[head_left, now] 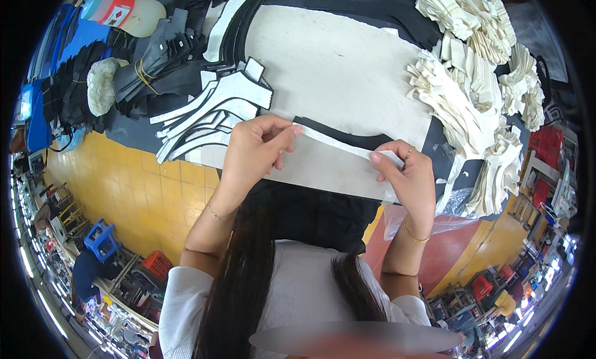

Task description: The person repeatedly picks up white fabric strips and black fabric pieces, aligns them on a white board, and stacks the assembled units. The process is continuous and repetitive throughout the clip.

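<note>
Between my two hands a narrow white strip (332,142) is stretched over the near part of a pale board. Its left end is pinched by the thumb and fingers of my left hand (257,145). My right hand (406,176) pinches the other end, thumb on top. Along the strip's far edge lies a curved black piece (347,134), partly hidden by the strip. Left of my left hand is a fanned pile of white pieces with black edges (233,92). Bunched cream-coloured strips (444,92) lie in a heap to the right of my right hand.
The pale board (335,55) lies on the table. A capped bottle of cloudy yellowish liquid (127,13) stands at the far left, near dark pieces bound with a rubber band (143,76). Clear plastic (397,221) hangs at the front edge. A blue stool (102,240) is on the yellow tiled floor.
</note>
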A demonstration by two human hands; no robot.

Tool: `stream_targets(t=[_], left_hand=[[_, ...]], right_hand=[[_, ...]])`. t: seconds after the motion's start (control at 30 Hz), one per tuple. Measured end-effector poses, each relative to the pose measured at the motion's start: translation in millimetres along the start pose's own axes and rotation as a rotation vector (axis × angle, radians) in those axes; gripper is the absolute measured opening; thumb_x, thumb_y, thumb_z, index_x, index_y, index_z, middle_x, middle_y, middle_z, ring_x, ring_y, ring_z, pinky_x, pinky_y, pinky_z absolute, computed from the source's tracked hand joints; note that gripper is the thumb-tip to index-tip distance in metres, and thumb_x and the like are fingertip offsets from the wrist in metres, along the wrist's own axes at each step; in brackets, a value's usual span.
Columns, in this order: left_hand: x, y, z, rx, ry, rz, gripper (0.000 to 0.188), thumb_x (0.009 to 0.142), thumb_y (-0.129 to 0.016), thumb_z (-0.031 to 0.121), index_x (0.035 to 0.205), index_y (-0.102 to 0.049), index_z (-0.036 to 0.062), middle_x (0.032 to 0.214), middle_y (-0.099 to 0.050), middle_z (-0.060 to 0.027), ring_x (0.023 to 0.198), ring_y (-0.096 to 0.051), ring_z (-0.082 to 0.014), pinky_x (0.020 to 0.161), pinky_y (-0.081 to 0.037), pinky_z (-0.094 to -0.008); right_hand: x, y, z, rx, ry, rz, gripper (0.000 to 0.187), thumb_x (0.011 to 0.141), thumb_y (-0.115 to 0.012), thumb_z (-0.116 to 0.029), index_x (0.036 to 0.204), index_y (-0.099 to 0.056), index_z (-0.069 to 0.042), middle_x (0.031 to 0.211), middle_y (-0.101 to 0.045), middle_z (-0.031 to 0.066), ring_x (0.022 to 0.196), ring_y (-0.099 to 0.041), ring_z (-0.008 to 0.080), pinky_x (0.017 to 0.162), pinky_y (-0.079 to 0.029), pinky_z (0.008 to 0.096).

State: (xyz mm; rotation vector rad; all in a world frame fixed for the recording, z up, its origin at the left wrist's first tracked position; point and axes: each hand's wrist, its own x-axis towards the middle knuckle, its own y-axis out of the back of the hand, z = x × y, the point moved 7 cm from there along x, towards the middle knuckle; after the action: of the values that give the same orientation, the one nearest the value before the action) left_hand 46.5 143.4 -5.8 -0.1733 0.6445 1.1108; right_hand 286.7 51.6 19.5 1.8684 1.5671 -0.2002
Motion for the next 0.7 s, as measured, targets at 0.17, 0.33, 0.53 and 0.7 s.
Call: stream_targets(t=[0.17, 0.33, 0.53, 0.7], left_hand=[[2.6, -1.4, 1.4, 0.000, -0.006, 0.017, 0.018, 0.096, -0.068, 0.017, 0.095, -0.067, -0.0006, 0.064, -0.062, -0.0007, 0.044, -0.049, -0.0025, 0.039, -0.033, -0.0190], [3.9, -2.4, 3.8, -0.005, -0.022, 0.017, 0.017, 0.098, -0.066, 0.015, 0.092, -0.064, -0.0011, 0.062, -0.060, -0.0008, 0.043, -0.047, -0.0031, 0.040, -0.033, -0.0204], [4.9, -3.9, 4.7, 0.025, 0.013, 0.035, 0.017, 0.097, -0.065, 0.014, 0.090, -0.063, -0.0013, 0.061, -0.059, -0.0010, 0.043, -0.046, -0.0033, 0.040, -0.032, -0.0213], [4.7, -3.9, 3.0, 0.014, 0.053, 0.051, 0.017, 0.096, -0.066, 0.013, 0.086, -0.062, -0.0009, 0.060, -0.058, -0.0008, 0.043, -0.046, -0.0034, 0.040, -0.034, -0.0216]], right_hand=[[6.3, 1.4, 10.2, -0.020, -0.017, 0.008, 0.018, 0.091, -0.074, -0.014, 0.092, -0.069, 0.003, 0.069, -0.064, 0.0015, 0.062, -0.060, 0.0055, 0.059, -0.043, 0.0201], [9.0, 2.3, 19.2, -0.025, -0.072, -0.009, 0.016, 0.092, -0.072, -0.013, 0.092, -0.069, 0.003, 0.070, -0.065, 0.0019, 0.063, -0.061, 0.0056, 0.059, -0.042, 0.0198], [10.9, 2.1, 12.8, 0.012, 0.048, 0.051, 0.017, 0.090, -0.073, -0.017, 0.090, -0.073, 0.000, 0.060, -0.067, 0.0055, 0.056, -0.065, 0.0064, 0.049, -0.039, 0.0211], [10.8, 2.1, 10.6, -0.055, 0.039, 0.036, 0.017, 0.090, -0.073, -0.017, 0.090, -0.072, 0.001, 0.063, -0.068, 0.0070, 0.058, -0.069, 0.0093, 0.049, -0.040, 0.0216]])
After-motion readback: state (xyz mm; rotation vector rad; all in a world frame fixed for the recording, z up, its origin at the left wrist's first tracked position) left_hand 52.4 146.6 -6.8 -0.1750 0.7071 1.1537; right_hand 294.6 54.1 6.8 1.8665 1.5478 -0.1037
